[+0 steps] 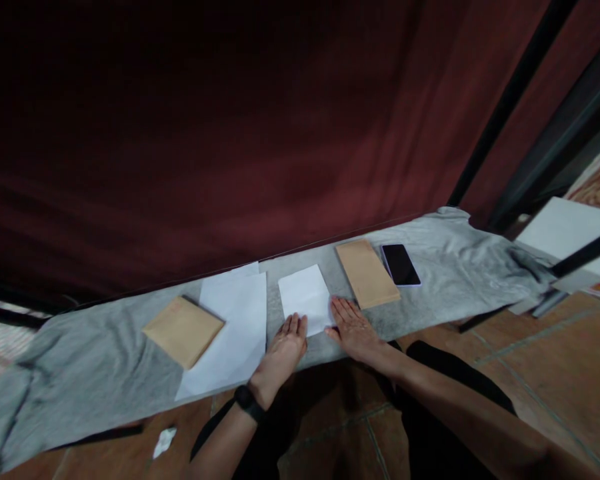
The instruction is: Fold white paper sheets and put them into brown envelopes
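A small folded white paper (305, 297) lies on a grey cloth (95, 367) that covers a long narrow surface. My left hand (283, 350) rests flat at the paper's near left corner, fingers stretched out. My right hand (355, 327) lies flat at its near right edge, fingers spread and touching the paper. Neither hand grips anything. A dark band sits on my left wrist.
Larger white sheets (233, 333) lie left of the paper with a brown envelope (183, 330) on them. A second brown envelope (367, 272) and a black phone (401, 265) lie to the right. A dark red curtain hangs behind. A crumpled paper scrap (164, 441) is on the tiled floor.
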`<move>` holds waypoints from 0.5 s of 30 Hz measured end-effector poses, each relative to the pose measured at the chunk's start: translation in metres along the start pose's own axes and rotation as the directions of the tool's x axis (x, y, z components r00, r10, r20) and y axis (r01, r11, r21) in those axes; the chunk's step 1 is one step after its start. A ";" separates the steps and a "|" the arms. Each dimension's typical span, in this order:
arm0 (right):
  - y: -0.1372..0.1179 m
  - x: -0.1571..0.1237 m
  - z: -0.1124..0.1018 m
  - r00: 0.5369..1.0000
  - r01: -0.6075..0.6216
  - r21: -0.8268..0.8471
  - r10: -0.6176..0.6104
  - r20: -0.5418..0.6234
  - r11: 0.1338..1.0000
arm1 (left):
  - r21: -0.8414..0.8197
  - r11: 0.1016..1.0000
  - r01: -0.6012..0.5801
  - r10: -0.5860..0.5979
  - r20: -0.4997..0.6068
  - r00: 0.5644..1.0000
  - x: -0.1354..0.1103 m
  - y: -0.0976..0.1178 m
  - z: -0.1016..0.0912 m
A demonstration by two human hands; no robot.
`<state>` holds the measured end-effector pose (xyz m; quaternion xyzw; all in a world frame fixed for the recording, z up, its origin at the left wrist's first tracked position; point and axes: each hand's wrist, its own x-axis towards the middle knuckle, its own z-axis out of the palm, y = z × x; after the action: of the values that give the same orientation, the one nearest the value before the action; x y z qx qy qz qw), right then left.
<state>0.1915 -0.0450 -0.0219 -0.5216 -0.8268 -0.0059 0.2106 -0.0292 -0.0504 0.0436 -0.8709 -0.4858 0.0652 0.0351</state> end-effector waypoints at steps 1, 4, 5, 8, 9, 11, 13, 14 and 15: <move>-0.002 0.000 -0.002 0.999 0.041 0.028 -0.042 0.013 0.999 | -0.009 1.000 0.005 -0.005 0.010 1.000 0.001 0.002 -0.002; -0.009 0.001 -0.008 0.987 0.138 0.116 -0.147 0.067 0.984 | -0.051 0.997 0.055 -0.054 0.020 0.998 0.002 0.007 -0.002; -0.010 0.002 -0.010 0.984 0.145 0.142 -0.158 0.085 0.979 | -0.066 0.995 0.074 -0.073 0.011 0.997 0.003 0.008 0.000; -0.004 0.010 -0.015 0.978 0.123 0.210 -0.154 0.138 0.970 | -0.130 0.986 0.103 -0.109 -0.040 0.993 0.002 0.004 0.006; 0.000 0.014 -0.017 0.976 0.119 0.231 -0.157 0.154 0.966 | -0.159 0.982 0.098 -0.108 -0.058 0.992 0.001 0.001 0.008; 0.009 0.021 -0.022 0.971 0.118 0.265 -0.167 0.172 0.957 | -0.229 0.970 0.081 -0.105 -0.094 0.990 -0.001 -0.007 0.010; 0.017 0.027 -0.028 0.971 0.103 0.294 -0.161 0.179 0.950 | -0.314 0.947 0.068 -0.114 -0.131 0.985 -0.004 -0.016 0.011; 0.019 0.029 -0.031 0.970 0.091 0.311 -0.154 0.186 0.946 | -0.360 0.930 0.067 -0.126 -0.143 0.982 -0.006 -0.019 0.011; 0.021 0.031 -0.033 0.968 0.078 0.330 -0.150 0.199 0.941 | -0.407 0.911 0.068 -0.139 -0.148 0.979 -0.009 -0.023 0.011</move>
<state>0.2099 -0.0164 0.0149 -0.4288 -0.8641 0.1739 0.1982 -0.0542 -0.0458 0.0367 -0.8350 -0.5294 -0.1138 -0.0979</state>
